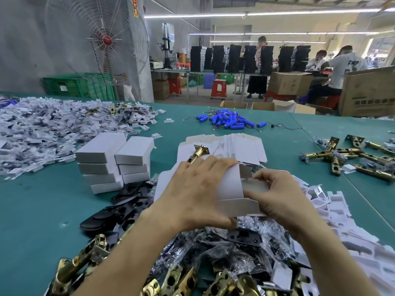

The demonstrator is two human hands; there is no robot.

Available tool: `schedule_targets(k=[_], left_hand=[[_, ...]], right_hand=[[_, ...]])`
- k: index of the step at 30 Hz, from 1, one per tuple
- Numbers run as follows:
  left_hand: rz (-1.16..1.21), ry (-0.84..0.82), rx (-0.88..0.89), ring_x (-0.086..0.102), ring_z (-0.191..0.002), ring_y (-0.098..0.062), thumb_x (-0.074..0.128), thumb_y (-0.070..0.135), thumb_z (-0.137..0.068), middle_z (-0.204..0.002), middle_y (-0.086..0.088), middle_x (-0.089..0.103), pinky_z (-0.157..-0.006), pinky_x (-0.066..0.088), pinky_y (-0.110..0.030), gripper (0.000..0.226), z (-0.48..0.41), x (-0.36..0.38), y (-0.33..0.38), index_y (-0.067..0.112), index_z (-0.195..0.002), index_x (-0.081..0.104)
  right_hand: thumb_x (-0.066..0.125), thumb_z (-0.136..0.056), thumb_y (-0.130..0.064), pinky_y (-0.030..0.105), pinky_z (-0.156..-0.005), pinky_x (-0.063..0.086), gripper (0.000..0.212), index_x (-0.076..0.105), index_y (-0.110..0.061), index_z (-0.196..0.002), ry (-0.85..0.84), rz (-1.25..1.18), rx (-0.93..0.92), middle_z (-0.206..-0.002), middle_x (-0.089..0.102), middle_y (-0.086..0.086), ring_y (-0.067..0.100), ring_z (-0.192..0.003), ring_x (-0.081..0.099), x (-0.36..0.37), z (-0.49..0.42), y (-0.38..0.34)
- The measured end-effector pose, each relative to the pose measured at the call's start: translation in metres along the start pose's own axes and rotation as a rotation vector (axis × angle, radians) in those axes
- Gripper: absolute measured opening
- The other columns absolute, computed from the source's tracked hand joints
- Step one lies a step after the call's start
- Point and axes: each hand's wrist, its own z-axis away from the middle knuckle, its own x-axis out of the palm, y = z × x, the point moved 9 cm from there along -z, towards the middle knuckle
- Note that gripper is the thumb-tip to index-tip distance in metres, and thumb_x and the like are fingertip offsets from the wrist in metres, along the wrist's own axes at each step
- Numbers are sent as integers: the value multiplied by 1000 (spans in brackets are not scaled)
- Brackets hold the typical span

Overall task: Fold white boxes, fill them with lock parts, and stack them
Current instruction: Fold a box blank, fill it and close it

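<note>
Brass latches (175,280) lie nearest; left hand (192,195) and right hand (280,195) grips clasp white box (230,189), opening rightward.

**A:** Where is the camera?

**B:** On the person's head. It looks forward and down at the wide teal cloth worktop (42,210).

**A:** Is it close?

**B:** Very close. The left grip (192,195) and right grip (284,199) reach in from the bottom edge. They hold the half-folded white card box (229,189) in the middle.

**A:** Can it see far?

**B:** Yes. The wide lens bends the edges. It shows the room behind, with the big round wire fan with a red middle (106,40) at the top left.
</note>
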Motion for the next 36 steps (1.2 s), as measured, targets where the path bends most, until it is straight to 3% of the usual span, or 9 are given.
schedule_targets(k=[5, 8, 10, 12, 18, 22, 25, 30, 36], left_hand=[[31, 110, -89, 54, -105, -13, 77, 69, -59, -123, 15, 53, -88, 44, -36, 95, 0, -11, -9, 43, -136, 29], [125, 182, -175, 58, -107, -16, 82, 66, -59, -128, 13, 55, -87, 49, -40, 100, 1, -20, -20, 43, -142, 32], [162, 223, -234, 57, -111, -17, 84, 62, -59, -130, 15, 53, -87, 50, -44, 106, 4, -24, -25, 49, -146, 26], [161, 255, -274, 56, -109, -18, 85, 60, -59, -125, 15, 52, -86, 50, -44, 106, 6, -27, -28, 54, -145, 23], [84, 338, -319, 56, -93, -21, 83, 51, -61, -110, 12, 49, -77, 45, -39, 86, 8, -32, -33, 49, -130, 32], [123, 356, -321, 57, -84, -23, 79, 45, -64, -105, 10, 49, -72, 50, -42, 75, 9, -34, -31, 46, -123, 34], [123, 365, -287, 58, -86, -24, 76, 43, -67, -107, 9, 51, -71, 49, -42, 66, 8, -35, -27, 45, -119, 35], [120, 406, -236, 59, -90, -25, 60, 44, -67, -107, 8, 53, -73, 45, -43, 48, 8, -38, -20, 41, -110, 39], [174, 451, -155, 59, -84, -28, 47, 46, -75, -103, 2, 59, -66, 50, -45, 42, 7, -43, -12, 23, -109, 56]], right_hand=[[80, -77, -16, 22, -37, 46, 27, 59, -25, -92, 267, -27, -113, -84, 67, 6, 10, -48, 60, -17, 7, -17], [72, -88, -24, 32, -46, 56, 16, 58, -30, -87, 438, 12, -296, -87, 66, -10, 8, -65, 66, -25, 21, -43], [71, -89, -26, 23, -56, 55, 16, 61, -32, -78, 466, 72, -416, -88, 65, -12, 4, -67, 66, -21, 30, -61], [72, -87, -25, 11, -61, 46, 11, 70, -31, -78, 449, 131, -487, -91, 64, -8, 2, -74, 64, -12, 35, -71], [75, -86, -21, 12, -67, 44, 2, 76, -20, -84, 490, 211, -578, -89, 62, -3, 3, -77, 60, -1, 44, -77], [75, -86, -19, 24, -66, 47, 2, 76, -17, -86, 502, 278, -631, -81, 66, -3, 6, -70, 59, 6, 50, -81], [72, -89, -25, 32, -69, 50, 11, 78, -21, -97, 444, 301, -569, -85, 64, -4, 14, -78, 61, 14, 44, -76], [56, -89, -46, 23, -73, 38, 27, 77, -31, -97, 295, 309, -449, -87, 42, -9, 15, -87, 48, 28, 34, -68], [66, -91, -28, 15, -71, 31, 10, 76, -27, -90, 203, 214, -442, -85, 40, -10, 9, -80, 45, 32, 30, -68]])
